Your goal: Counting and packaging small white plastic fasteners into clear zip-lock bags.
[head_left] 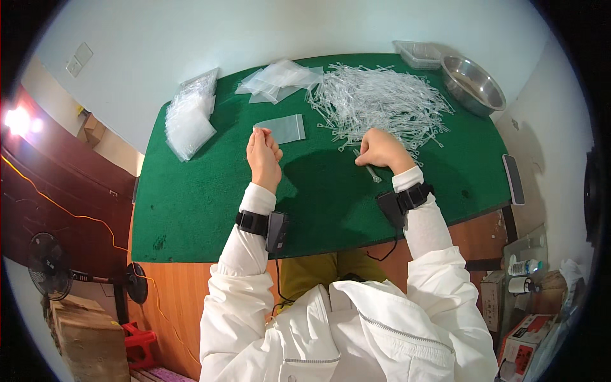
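My left hand (262, 159) is closed, fingers curled and fingertips together at the left end of a small clear zip bag (286, 128). Whether the fingertips pinch the bag's corner or something else is hard to make out. A small bundle of thin clear plastic sticks with looped ends (375, 176) is gripped in my right hand (384, 153), its looped ends pointing toward me. Just beyond that hand spreads a large loose pile of the same clear sticks (382, 99).
On the green tabletop (210, 210) lie a stack of clear bags (191, 121) at left and loose bags (280, 81) at the back. A clear plastic tray (417, 55) and a metal bowl (474, 86) stand back right. A phone-like slab (513, 179) is at the right edge.
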Tool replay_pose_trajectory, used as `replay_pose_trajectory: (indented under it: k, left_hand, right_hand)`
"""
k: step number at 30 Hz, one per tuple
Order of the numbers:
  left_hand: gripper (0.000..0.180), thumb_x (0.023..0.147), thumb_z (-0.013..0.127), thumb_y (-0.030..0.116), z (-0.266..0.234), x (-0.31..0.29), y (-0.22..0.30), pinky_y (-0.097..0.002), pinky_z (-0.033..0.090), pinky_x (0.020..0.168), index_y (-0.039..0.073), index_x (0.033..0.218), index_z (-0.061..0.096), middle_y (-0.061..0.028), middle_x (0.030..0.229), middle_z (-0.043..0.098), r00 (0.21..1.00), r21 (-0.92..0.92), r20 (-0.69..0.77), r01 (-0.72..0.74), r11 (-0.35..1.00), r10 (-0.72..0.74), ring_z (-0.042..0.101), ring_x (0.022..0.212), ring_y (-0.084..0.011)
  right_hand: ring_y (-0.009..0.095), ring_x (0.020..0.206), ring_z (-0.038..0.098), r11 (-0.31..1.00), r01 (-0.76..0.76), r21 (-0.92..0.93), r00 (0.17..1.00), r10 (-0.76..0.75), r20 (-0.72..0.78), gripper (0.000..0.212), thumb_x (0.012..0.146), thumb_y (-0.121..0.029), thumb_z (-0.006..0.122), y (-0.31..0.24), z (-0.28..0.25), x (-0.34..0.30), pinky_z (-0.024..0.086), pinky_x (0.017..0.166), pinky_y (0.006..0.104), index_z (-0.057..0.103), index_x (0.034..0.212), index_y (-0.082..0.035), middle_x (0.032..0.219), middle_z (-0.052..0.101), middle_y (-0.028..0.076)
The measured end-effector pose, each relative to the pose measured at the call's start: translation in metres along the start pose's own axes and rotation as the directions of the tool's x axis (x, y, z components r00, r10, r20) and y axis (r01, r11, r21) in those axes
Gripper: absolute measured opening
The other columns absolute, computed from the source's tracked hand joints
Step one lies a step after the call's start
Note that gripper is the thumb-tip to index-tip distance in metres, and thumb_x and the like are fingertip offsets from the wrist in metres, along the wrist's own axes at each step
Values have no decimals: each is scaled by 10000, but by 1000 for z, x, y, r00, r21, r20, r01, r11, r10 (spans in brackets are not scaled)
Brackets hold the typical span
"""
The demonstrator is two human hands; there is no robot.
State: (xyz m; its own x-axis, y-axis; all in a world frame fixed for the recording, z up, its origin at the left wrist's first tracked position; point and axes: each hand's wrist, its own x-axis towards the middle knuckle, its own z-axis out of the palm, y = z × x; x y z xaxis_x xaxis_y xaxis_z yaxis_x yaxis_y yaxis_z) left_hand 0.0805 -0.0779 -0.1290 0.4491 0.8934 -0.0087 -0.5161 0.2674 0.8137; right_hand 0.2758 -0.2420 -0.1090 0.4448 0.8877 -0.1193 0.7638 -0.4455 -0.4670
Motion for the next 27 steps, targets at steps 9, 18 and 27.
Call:
replay_pose_trajectory:
  k: [9, 18, 27]
  left_hand:
    - [273, 962, 368, 280, -1, -1, 1, -226, 192, 407, 73, 806, 455, 44, 583, 293, 1000, -22, 14, 9, 1000, -9, 233, 461, -54]
    - [262, 962, 370, 243, 0, 0, 0, -219, 213, 419, 38, 853, 490, 30, 603, 324, 996, -73, 82, 44, 996, -38, 248, 471, -57]
    - [261, 967, 362, 234, 4, -4, -2, -216, 238, 446, 31, 862, 488, 13, 647, 368, 958, -52, 251, 154, 987, -137, 271, 503, -65]
  right_hand:
    - [229, 550, 578, 980, 18, 199, 990, 10, -140, 178, 617, -182, 669, 1, 6, 10, 457, 549, 332, 615, 644, -15, 593, 603, 110]
    - [152, 539, 517, 937, 158, 313, 864, 22, -503, 179, 698, -170, 630, 12, 14, 25, 423, 538, 293, 579, 706, 1, 596, 561, 64]
    - [183, 538, 553, 810, 250, 530, 823, 111, -557, 170, 711, -168, 609, 24, 18, 36, 434, 545, 298, 593, 702, 0, 598, 587, 86]
